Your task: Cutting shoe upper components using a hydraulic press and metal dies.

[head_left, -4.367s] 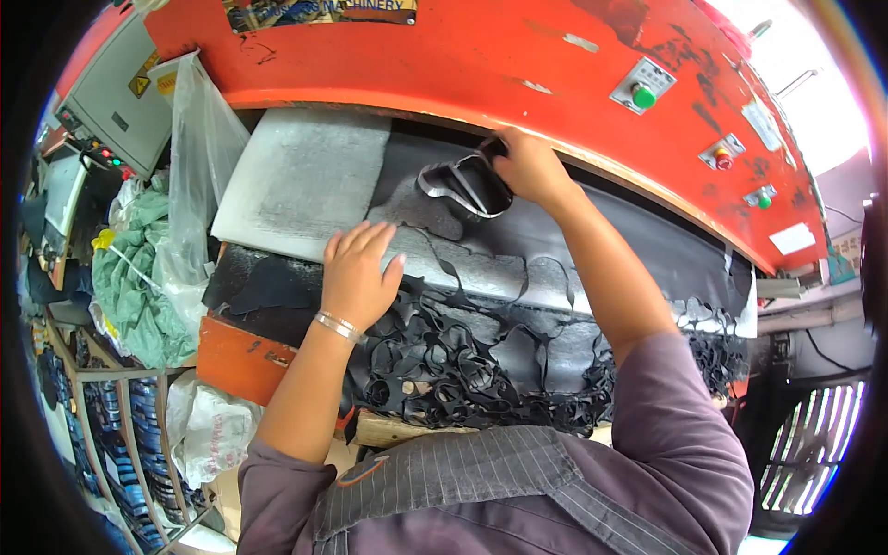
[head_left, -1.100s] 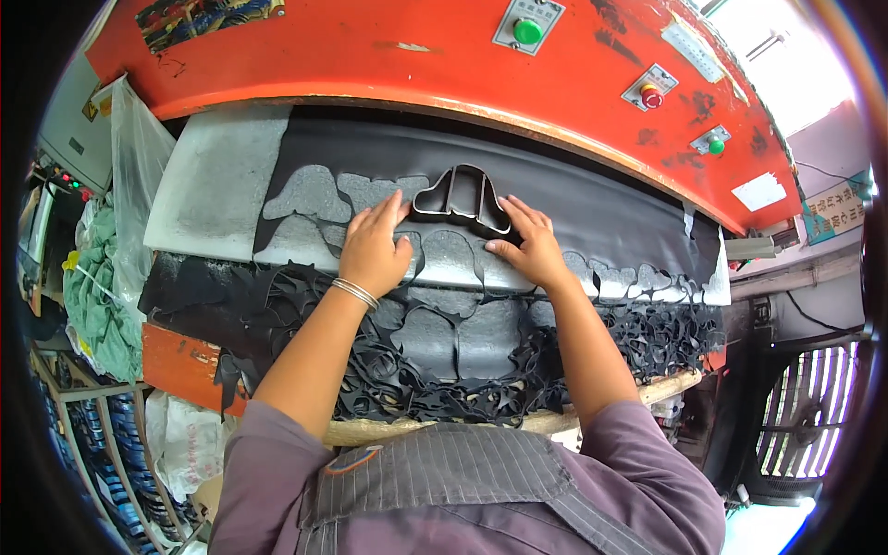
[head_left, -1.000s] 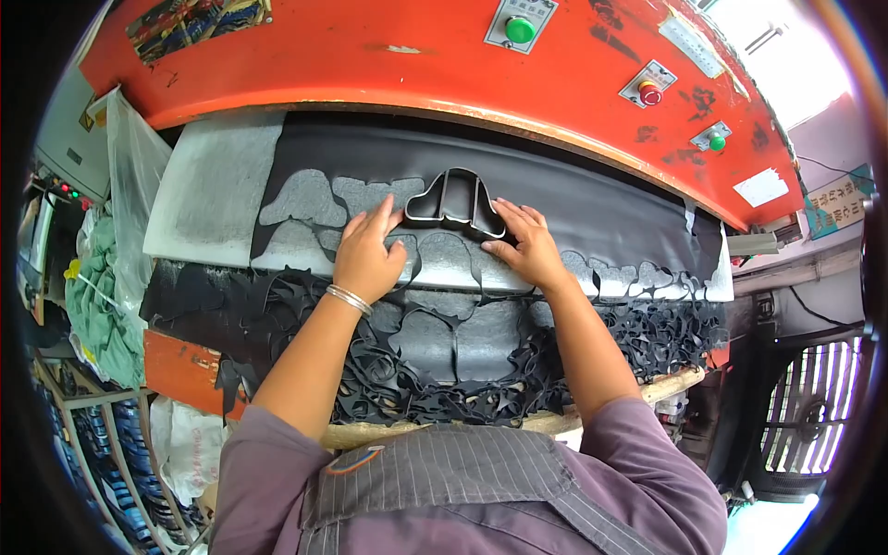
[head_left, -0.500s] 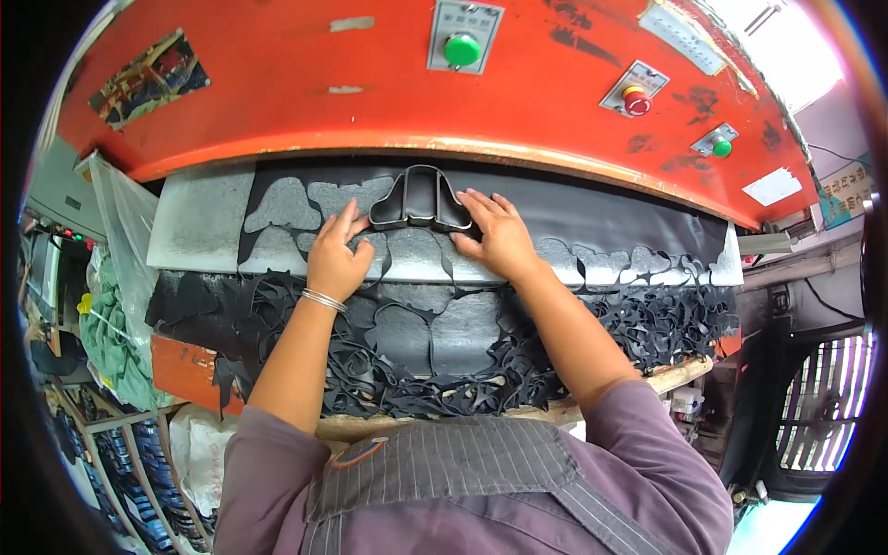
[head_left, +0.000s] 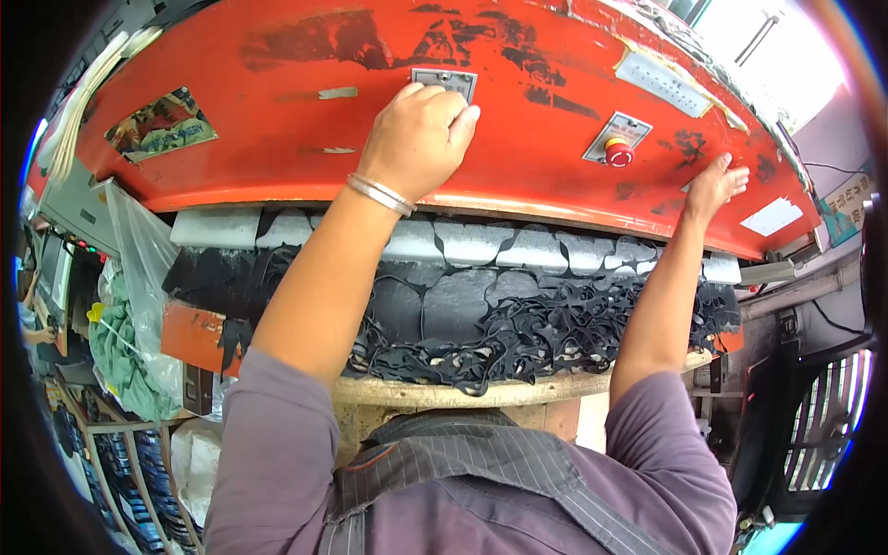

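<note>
My left hand (head_left: 416,139), curled into a fist with bangles at the wrist, rests against the metal button plate (head_left: 453,81) on the orange machine panel (head_left: 518,176). It hides the green button there. Farther right, my right hand (head_left: 714,190) lies against the panel, fingers stretched out, over the place of a second green button, which is also hidden. Below the panel's lower edge shows the front strip of the pale cutting board (head_left: 416,245), with dark sheet material cut into rounded shapes. The metal cutting die is out of sight.
Between the hands a red stop button (head_left: 619,153) sticks out of the panel. Tangled black offcuts (head_left: 555,324) heap in front of the board, behind a wooden rail (head_left: 462,398). Clear plastic sheeting and a green cloth bundle (head_left: 129,347) hang at the left.
Both hands have left the cutting die and moved up to the panel, the right one far to the right. The panel's lower edge now covers the die and more of the board.
</note>
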`<state>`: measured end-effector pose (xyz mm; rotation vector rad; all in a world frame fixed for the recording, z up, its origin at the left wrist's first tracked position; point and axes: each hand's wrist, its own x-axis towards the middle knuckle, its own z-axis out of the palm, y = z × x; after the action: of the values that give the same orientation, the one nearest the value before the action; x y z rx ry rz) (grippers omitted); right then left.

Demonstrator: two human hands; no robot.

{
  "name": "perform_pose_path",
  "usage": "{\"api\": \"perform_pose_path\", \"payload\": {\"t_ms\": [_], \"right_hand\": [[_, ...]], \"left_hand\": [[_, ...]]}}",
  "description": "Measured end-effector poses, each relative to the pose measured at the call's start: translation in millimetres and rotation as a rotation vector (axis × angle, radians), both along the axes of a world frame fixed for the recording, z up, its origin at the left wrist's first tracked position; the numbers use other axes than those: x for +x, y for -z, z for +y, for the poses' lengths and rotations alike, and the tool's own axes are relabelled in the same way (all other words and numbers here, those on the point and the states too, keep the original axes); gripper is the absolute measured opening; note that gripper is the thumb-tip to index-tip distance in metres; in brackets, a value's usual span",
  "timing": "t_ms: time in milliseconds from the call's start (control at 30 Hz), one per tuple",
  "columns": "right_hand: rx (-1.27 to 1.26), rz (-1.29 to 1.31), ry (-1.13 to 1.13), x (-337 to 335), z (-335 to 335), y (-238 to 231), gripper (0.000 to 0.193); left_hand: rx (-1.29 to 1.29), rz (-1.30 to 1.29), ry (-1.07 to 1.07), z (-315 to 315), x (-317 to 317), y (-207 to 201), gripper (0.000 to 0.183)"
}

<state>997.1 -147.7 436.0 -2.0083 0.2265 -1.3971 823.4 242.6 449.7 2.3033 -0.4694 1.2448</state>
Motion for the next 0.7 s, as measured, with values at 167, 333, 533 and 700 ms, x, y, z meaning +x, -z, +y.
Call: {"api": "perform_pose_path", "payload": {"t_ms": [167,333,533,700], "right_hand": [[-0.192,0.340,-0.897,-157.4,58.5,57.1,0.049],[-0.935,0.682,-1.526,-316.1,133.6,88.4,0.062],[-1.046,0.681,-1.220,-358.1,166.2,125.3,0.040],[-1.200,0.742,-1.309,-344.5,169.6,115.5,0.034]], "left_hand": [[-0.113,0.490,-0.012,7.0,-114.5,55.9,0.029],[-0.007,1.031,-0.121,1.9,-236.4,122.9,0.030],[-0.070,0.665,-0.229,-22.1,-276.5,164.6,0.020],[-0.080,0.661,-0.270,-21.1,-271.8,161.4,0.019]]}}
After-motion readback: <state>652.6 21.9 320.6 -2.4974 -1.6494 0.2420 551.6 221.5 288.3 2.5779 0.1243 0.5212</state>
